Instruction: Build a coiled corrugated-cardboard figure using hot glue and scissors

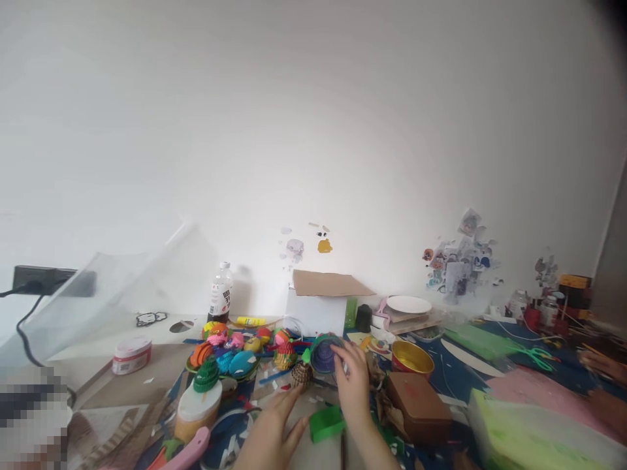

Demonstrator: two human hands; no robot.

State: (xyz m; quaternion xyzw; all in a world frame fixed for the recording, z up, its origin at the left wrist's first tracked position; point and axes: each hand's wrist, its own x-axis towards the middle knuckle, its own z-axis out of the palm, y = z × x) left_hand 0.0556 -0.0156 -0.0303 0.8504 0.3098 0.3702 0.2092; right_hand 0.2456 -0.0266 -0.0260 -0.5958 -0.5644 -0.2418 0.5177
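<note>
A purple coiled bowl with a green rim [324, 354] is tilted so that its inside faces me. My right hand [354, 382] has its fingers and thumb at the bowl's right edge, closed on it. Left of the bowl sits a small brown ribbed cone-shaped piece [302, 374] with a green tip. The fingertips of my left hand [275, 427] reach to the lower edge of this piece, thumb held apart, nothing gripped. Between my hands lies a green block-like strip [326, 423]. Several colourful ribbed craft pieces [240, 363] are grouped to the left.
A white box with a cardboard flap [316, 313] stands behind. A gold-and-red tin [413, 360] and a brown box [419, 406] are at right. Left are a bottle [222, 294], a white pot with a green swirl top [198, 405] and a pink handle [190, 450]. Paper scraps litter the table.
</note>
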